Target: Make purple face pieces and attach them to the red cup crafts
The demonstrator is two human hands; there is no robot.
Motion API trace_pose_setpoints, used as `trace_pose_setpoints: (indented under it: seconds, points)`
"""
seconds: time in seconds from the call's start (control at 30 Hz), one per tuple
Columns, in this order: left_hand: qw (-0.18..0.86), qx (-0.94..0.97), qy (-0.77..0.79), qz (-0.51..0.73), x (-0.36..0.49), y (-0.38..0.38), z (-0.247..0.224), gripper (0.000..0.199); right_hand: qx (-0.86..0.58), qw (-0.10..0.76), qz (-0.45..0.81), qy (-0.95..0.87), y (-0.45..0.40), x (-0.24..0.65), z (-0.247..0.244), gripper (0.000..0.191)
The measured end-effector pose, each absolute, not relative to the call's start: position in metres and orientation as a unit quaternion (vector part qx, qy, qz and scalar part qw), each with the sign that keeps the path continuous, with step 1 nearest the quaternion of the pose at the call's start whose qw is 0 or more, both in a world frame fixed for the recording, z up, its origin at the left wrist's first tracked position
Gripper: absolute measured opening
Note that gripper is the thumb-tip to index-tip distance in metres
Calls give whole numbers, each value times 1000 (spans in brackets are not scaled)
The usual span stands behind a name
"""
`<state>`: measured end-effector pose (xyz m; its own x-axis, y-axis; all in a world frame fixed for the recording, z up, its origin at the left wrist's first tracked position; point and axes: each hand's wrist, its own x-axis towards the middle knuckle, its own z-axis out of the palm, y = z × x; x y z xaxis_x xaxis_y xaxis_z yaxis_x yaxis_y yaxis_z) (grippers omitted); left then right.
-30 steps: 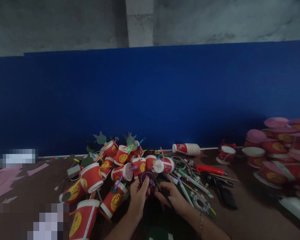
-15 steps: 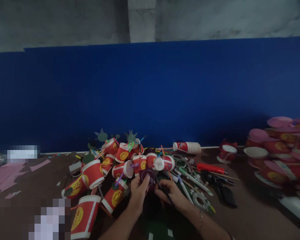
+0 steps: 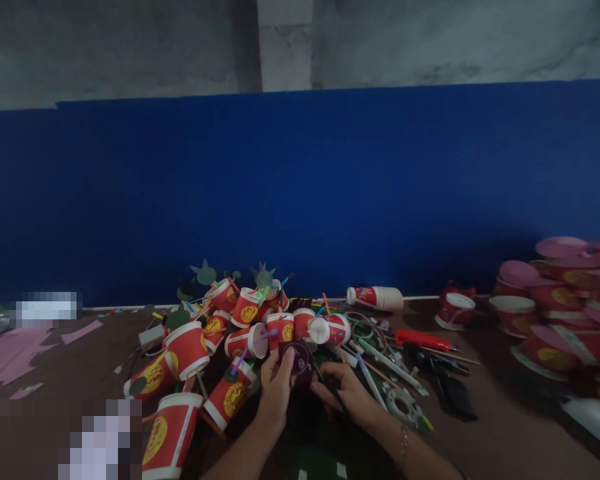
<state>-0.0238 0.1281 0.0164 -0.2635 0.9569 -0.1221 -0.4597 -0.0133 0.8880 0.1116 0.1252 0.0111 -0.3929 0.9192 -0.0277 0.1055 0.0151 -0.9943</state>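
Near the bottom centre, my left hand (image 3: 276, 383) pinches a dark purple piece (image 3: 297, 358) that has a pale circle drawn on it; the thumb lies on its face. Just to the right, my right hand (image 3: 344, 391) is closed around dark scissors (image 3: 325, 381), whose blades point up beside the right edge of the piece. Whether the blades touch it is too dark to tell. Red paper cups with straws (image 3: 246, 341) lie heaped beyond and to the left of my left hand.
A stack of cups (image 3: 375, 297) lies by the blue wall (image 3: 300, 193). Right of my hands are a tape roll (image 3: 401, 404), a red tool (image 3: 423, 340) and a black object (image 3: 455, 393). More red cups (image 3: 513, 315) pile at far right; pink paper (image 3: 10, 357) lies at left.
The purple piece has turned slightly in my left hand, and the scissors' blades stand more open beside it. Both hands stay in nearly the same place.
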Motion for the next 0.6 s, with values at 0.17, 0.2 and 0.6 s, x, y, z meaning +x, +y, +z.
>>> trace_pose_setpoints:
  seconds: [0.17,0.2,0.6]
  points:
    - [547,278,437,657,-25,128,16,40,-404,350,573,-622,124,113,12,41]
    - [549,277,436,657,-25,128,16,40,-405,347,574,-622,124,113,12,41]
    - [564,319,402,647,-27,129,9,33,-419,345,565,-622,125,113,11,39]
